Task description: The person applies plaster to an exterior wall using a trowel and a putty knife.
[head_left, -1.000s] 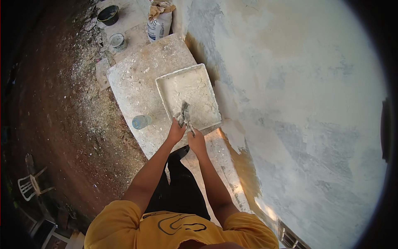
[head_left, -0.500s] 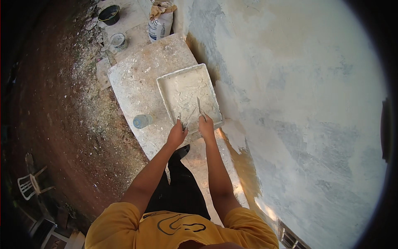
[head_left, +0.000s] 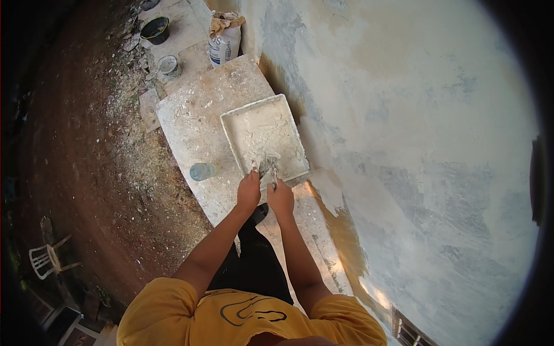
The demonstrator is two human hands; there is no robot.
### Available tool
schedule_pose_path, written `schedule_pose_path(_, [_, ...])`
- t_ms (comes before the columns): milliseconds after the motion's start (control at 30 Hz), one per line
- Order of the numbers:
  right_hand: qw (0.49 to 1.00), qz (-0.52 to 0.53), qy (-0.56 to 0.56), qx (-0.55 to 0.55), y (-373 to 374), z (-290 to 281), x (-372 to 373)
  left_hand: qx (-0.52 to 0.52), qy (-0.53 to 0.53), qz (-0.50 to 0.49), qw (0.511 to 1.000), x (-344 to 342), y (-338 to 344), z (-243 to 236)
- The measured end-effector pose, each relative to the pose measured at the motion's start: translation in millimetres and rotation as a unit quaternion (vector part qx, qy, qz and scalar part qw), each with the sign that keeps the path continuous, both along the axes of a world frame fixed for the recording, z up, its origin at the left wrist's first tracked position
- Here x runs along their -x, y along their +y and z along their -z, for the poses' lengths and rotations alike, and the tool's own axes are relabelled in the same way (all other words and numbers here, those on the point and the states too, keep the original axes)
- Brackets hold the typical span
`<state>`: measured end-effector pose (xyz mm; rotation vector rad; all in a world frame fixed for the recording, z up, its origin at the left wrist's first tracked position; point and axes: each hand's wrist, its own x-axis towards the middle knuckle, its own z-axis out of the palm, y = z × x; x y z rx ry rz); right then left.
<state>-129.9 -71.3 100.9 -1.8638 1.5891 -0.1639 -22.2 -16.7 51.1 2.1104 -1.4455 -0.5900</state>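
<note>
A shallow rectangular tray (head_left: 249, 104) holds wet, off-white putty (head_left: 266, 128), thickest and roughest toward its near side. Over the tray's near edge my left hand (head_left: 249, 190) is closed around a putty-smeared scraper (head_left: 254, 166); its handle is mostly hidden by my fingers. Close beside it on the right, my right hand (head_left: 280, 197) grips a putty knife (head_left: 272, 168) that points up and away from me. The two blades come together just inside the tray's near end; whether they touch I cannot tell.
The tray rests on a putty-spattered board (head_left: 202, 109), with a clear plastic bottle (head_left: 202, 171) left of it. Beyond are a white tub (head_left: 169, 66), a black bucket (head_left: 154, 30) and an open paper bag (head_left: 224, 46). A patchily coated wall (head_left: 404, 144) rises on the right; a chair (head_left: 51, 258) stands far left.
My right hand has moved left and toward me, turning its putty knife so the blade now meets the left scraper. My left hand has shifted only slightly. The view has tilted a little.
</note>
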Motion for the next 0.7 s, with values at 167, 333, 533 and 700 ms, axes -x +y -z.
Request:
schedule_pose_path(167, [0.999, 0.022, 0.019, 0.022, -46.3, 40.7, 5.4, -0.017, -0.005, -0.079, 0.997, 7.9, 22.1, 6.6])
schedule_pose_path(333, [0.998, -0.013, 0.065, -0.002, -22.6, 74.6, 32.2, -0.023, 0.086, -0.156, 0.984, 2.9, 36.9, 6.7])
schedule_pose_path(533, [0.990, -0.047, 0.115, -0.068, 8.2, 88.9, 37.9, -0.026, 0.165, -0.179, 0.970, -6.5, 59.0, 17.2])
schedule_pose_path(700, [0.989, -0.071, 0.117, -0.060, 12.0, 109.6, 39.7, 0.011, 0.204, -0.227, 0.952, -5.1, 68.6, 40.1])
